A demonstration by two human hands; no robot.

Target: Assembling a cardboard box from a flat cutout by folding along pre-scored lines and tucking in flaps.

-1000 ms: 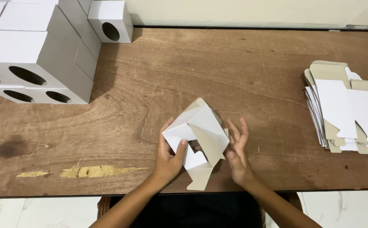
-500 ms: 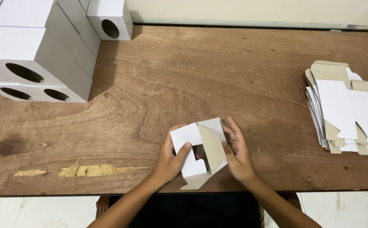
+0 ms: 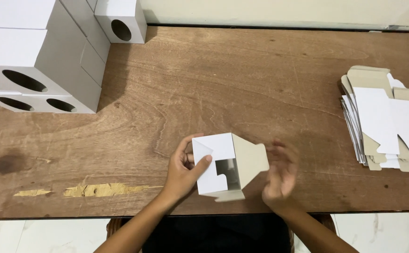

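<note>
Looking down from head view: half-folded white box (image 3: 223,166) at near table edge (image 3: 260,93), clamped by left hand (image 3: 183,171), thumb across front panel, fingers behind. Open brown flap (image 3: 251,159) angled right, toward right hand (image 3: 281,175). Right hand blurred, fingers spread, just beside flap, holding nothing; contact unclear. Flat blanks stack (image 3: 387,122) well apart right; finished boxes (image 3: 35,61) far left.
</note>
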